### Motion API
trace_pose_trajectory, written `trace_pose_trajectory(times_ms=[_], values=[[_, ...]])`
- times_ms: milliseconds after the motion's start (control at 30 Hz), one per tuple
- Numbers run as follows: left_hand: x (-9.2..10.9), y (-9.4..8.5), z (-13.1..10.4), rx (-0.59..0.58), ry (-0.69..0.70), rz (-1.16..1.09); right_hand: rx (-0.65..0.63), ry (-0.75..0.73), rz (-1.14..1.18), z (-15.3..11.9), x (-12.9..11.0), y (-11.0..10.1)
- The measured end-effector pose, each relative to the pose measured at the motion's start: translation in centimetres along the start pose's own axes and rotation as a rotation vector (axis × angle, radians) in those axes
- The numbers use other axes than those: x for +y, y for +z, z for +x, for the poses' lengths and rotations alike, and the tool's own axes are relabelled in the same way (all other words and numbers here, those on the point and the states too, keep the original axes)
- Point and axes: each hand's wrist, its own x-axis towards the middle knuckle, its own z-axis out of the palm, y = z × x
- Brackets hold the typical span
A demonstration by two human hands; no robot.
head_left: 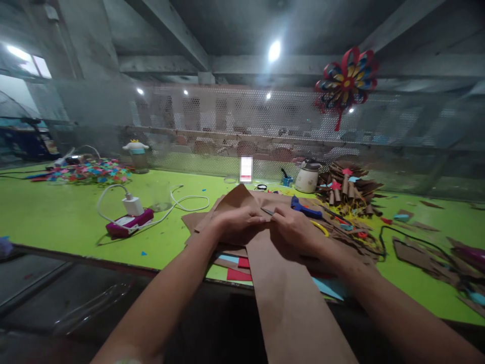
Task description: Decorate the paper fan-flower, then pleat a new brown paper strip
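Observation:
A long sheet of brown paper [291, 298] runs from the table over its front edge toward me. My left hand [239, 221] is closed on the paper's far part, near a raised, folded corner. Close beside it, my right hand [290, 225] pinches a thin pointed metal tool [267, 211], its tip directed left over the paper. The tool's other end is hidden in the hand. Beyond my right hand lies a blue-handled glue gun [306, 208]. Red paper [239, 274] and light blue sheets show beneath the brown paper.
On the green table [166, 187], a purple power strip [131, 222] with a white plug and cable sits left. Small coloured stars [91, 172] are piled farther back. Brown paper rolls, scraps and a white jar [307, 177] stand right.

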Motion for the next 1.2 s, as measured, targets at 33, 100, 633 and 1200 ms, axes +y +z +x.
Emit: trace_pose_trajectory(times_ms=[33, 100, 633, 1200], values=[[0.1, 0.0, -0.1, -0.053, 0.005, 0.025, 0.016, 0.0, 0.012, 0.0, 0.1, 0.2], [0.4, -0.2, -0.1, -0.174, 0.023, 0.104, 0.052, 0.008, 0.067, 0.1, 0.5, 0.6], [0.7, -0.6, 1.3, -0.205, 0.237, 0.537, -0.132, 0.376, 1.122, 0.0, 3.9, 0.5], [0.1, -0.8, 1.7, -0.059, 0.372, 0.743, 0.038, 0.449, 1.204, 0.1, 4.0, 0.8]])
